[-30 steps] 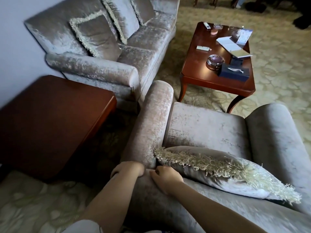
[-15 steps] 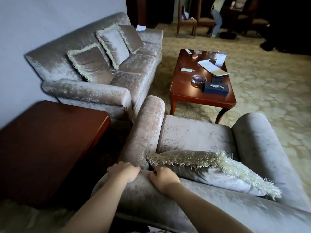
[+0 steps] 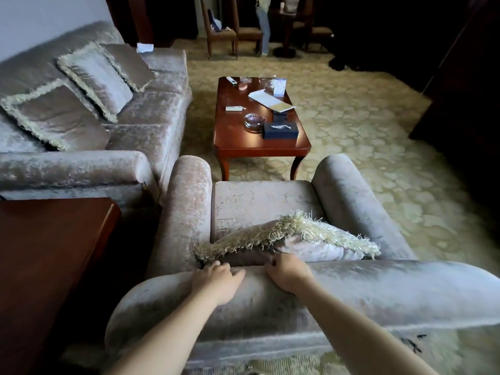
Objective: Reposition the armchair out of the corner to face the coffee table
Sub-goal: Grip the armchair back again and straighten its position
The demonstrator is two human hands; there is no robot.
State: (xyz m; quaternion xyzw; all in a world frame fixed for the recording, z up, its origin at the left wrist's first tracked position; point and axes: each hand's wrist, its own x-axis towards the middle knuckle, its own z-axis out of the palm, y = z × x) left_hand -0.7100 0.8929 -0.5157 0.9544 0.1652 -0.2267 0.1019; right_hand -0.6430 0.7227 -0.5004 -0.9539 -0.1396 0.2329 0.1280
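Note:
The grey velvet armchair (image 3: 265, 201) stands right below me, its seat open toward the dark wooden coffee table (image 3: 238, 142) just beyond its front edge. A fringed cushion (image 3: 311, 242) leans against the backrest. I stand behind the chair. My left hand (image 3: 216, 282) lies over the top of the backrest, fingers curled on the fabric. My right hand (image 3: 286, 274) grips the same rolled top beside it, fingertips tucked over the front behind the cushion.
A matching sofa (image 3: 140, 115) with three cushions runs along the left wall, its armrest close to the chair's left arm. A dark wooden side table (image 3: 48, 253) fills the left corner. Patterned carpet (image 3: 378, 158) spreads to the right. Wooden chairs and a standing person (image 3: 263, 23) are far back.
The armchair has swung round and now faces the coffee table squarely. Both hands have shifted from the backrest's left corner toward its middle, and my view has risen.

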